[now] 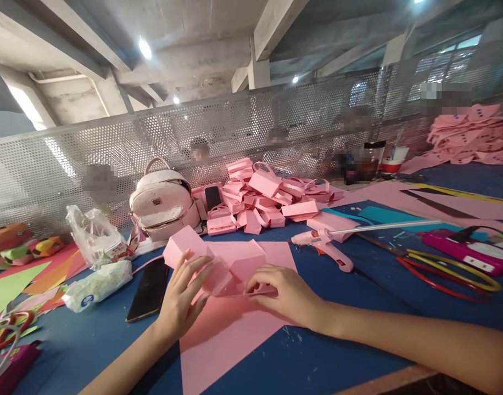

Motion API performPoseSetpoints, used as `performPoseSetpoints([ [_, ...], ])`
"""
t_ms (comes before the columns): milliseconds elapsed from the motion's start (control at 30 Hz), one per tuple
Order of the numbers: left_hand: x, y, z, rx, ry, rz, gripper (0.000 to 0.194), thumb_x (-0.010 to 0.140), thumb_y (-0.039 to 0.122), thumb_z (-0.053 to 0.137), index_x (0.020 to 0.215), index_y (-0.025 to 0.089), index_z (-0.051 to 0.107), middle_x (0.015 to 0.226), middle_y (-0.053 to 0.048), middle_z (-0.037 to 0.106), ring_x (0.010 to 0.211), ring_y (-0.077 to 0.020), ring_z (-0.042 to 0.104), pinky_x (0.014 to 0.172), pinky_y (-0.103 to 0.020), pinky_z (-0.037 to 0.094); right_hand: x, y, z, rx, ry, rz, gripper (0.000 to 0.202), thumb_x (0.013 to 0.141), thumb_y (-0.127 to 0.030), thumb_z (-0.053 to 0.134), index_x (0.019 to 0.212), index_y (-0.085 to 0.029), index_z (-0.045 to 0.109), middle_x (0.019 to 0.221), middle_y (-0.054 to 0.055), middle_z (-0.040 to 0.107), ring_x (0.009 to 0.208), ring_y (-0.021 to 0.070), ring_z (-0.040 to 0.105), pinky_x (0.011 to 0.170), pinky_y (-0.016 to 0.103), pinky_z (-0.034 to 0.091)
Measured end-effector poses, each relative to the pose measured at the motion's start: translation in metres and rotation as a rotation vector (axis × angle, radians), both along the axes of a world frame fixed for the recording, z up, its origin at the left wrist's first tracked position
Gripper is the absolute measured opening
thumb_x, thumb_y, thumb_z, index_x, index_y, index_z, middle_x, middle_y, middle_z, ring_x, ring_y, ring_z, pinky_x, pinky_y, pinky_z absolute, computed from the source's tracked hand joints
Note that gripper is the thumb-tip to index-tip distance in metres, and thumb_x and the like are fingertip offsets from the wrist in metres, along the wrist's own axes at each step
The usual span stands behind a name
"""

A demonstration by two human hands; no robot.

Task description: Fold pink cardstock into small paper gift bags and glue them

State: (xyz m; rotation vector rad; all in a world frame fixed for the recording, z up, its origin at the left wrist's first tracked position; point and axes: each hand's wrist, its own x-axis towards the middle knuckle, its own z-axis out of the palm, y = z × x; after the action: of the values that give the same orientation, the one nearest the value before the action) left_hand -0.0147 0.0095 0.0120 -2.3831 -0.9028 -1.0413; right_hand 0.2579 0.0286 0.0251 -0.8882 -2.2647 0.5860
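A folded pink paper piece point(218, 274) stands between my hands, on top of a flat pink sheet point(218, 345). My left hand point(183, 293) rests against its left side, fingers stretched and apart. My right hand point(286, 291) has its fingers curled and pinched at the piece's lower right edge; the fingertips are partly hidden. Just to the right, a pink hot glue gun point(323, 247) lies with a long glue stick in its back. Behind it rises a heap of folded pink paper bags point(260, 197), some with handles.
Left of my hands lie a black phone point(147, 291) and a plastic packet point(97, 285). A pale pink backpack point(165, 200) stands behind. To the right are scissors point(445, 271) with red and yellow handles and a magenta power strip point(465, 249). A perforated metal screen point(235, 131) closes the back.
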Motion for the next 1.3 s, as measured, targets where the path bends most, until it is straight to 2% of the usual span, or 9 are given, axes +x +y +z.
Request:
performPoseSetpoints([
  [133, -0.002, 0.004, 0.034, -0.050, 0.022, 0.127, 0.043, 0.099, 0.013, 0.042, 0.140, 0.021, 0.051, 0.137, -0.014, 0.060, 0.126, -0.0260, 0.057, 0.120, -0.058, 0.024, 0.000, 0.003, 0.003, 0.079, 0.068, 0.037, 0.012, 0.081, -0.010, 0.073, 0.083, -0.022, 0.075, 0.087, 0.002, 0.076, 0.085, 0.0199, 0.069, 0.074, 0.028, 0.050],
  [200, -0.002, 0.004, 0.051, -0.221, 0.097, 0.190, 0.032, 0.098, 0.022, 0.047, 0.127, 0.023, 0.061, 0.126, -0.010, 0.068, 0.116, -0.0264, 0.063, 0.119, -0.059, 0.024, 0.001, 0.003, 0.006, 0.102, 0.065, 0.043, 0.013, 0.081, -0.010, 0.073, 0.082, -0.022, 0.075, 0.085, 0.001, 0.076, 0.084, 0.0197, 0.068, 0.073, 0.028, 0.050],
  [267, -0.003, 0.002, 0.063, -0.500, 0.115, 0.230, 0.022, 0.097, 0.033, 0.053, 0.108, 0.024, 0.070, 0.106, -0.004, 0.075, 0.100, -0.0237, 0.069, 0.114, -0.051, 0.036, 0.000, 0.004, 0.008, 0.109, 0.055, 0.049, 0.015, 0.080, -0.007, 0.074, 0.082, -0.022, 0.076, 0.082, 0.000, 0.075, 0.082, 0.0190, 0.067, 0.073, 0.028, 0.049],
  [367, -0.005, -0.005, 0.071, -0.902, 0.041, 0.224, 0.023, 0.092, 0.041, 0.060, 0.088, 0.022, 0.072, 0.087, -0.001, 0.075, 0.084, -0.0202, 0.069, 0.087, -0.032, 0.053, -0.001, 0.007, 0.011, 0.117, 0.038, 0.075, 0.023, 0.076, 0.000, 0.073, 0.081, -0.022, 0.076, 0.081, -0.002, 0.074, 0.080, 0.0177, 0.066, 0.073, 0.028, 0.049],
  [433, -0.006, -0.009, 0.072, -1.056, -0.010, 0.165, 0.024, 0.088, 0.040, 0.063, 0.080, 0.020, 0.072, 0.082, -0.002, 0.074, 0.079, -0.0188, 0.067, 0.074, -0.026, 0.052, -0.003, 0.008, 0.013, 0.130, 0.025, 0.111, 0.024, 0.075, 0.000, 0.075, 0.079, -0.023, 0.077, 0.080, -0.002, 0.075, 0.079, 0.0171, 0.065, 0.073, 0.028, 0.048],
  [500, -0.007, -0.013, 0.072, -1.135, -0.039, 0.120, 0.024, 0.086, 0.040, 0.066, 0.077, 0.018, 0.072, 0.080, -0.002, 0.074, 0.078, -0.0182, 0.066, 0.073, -0.025, 0.051, -0.004, 0.009, 0.016, 0.154, 0.014, 0.156, 0.018, 0.076, -0.005, 0.077, 0.078, -0.023, 0.077, 0.080, -0.002, 0.075, 0.077, 0.0168, 0.064, 0.072, 0.028, 0.047],
  [667, -0.006, -0.021, 0.072, -1.156, -0.096, 0.144, 0.022, 0.081, 0.040, 0.071, 0.087, 0.020, 0.075, 0.088, -0.003, 0.073, 0.084, -0.0195, 0.066, 0.080, -0.029, 0.051, -0.009, 0.008, 0.023, 0.219, -0.010, 0.235, 0.008, 0.077, -0.018, 0.083, 0.076, -0.022, 0.077, 0.075, -0.002, 0.073, 0.074, 0.0159, 0.063, 0.070, 0.029, 0.045],
  [867, -0.001, -0.027, 0.075, -1.156, -0.074, 0.055, 0.013, 0.084, 0.031, 0.066, 0.079, 0.020, 0.072, 0.085, -0.001, 0.073, 0.082, -0.0178, 0.066, 0.080, -0.027, 0.050, -0.018, 0.008, 0.030, 0.223, -0.026, 0.276, 0.009, 0.077, -0.026, 0.084, 0.073, -0.023, 0.077, 0.073, -0.002, 0.073, 0.072, 0.0157, 0.063, 0.072, 0.030, 0.044],
  [1300, 0.010, -0.026, 0.084, -1.160, -0.025, 0.085, 0.017, 0.081, 0.033, 0.068, 0.088, 0.021, 0.078, 0.085, -0.001, 0.077, 0.080, -0.0192, 0.069, 0.075, -0.026, 0.052, -0.028, 0.012, 0.040, 0.250, -0.037, 0.270, 0.008, 0.077, -0.021, 0.082, 0.072, -0.024, 0.076, 0.074, -0.004, 0.074, 0.070, 0.0147, 0.064, 0.067, 0.028, 0.044],
])
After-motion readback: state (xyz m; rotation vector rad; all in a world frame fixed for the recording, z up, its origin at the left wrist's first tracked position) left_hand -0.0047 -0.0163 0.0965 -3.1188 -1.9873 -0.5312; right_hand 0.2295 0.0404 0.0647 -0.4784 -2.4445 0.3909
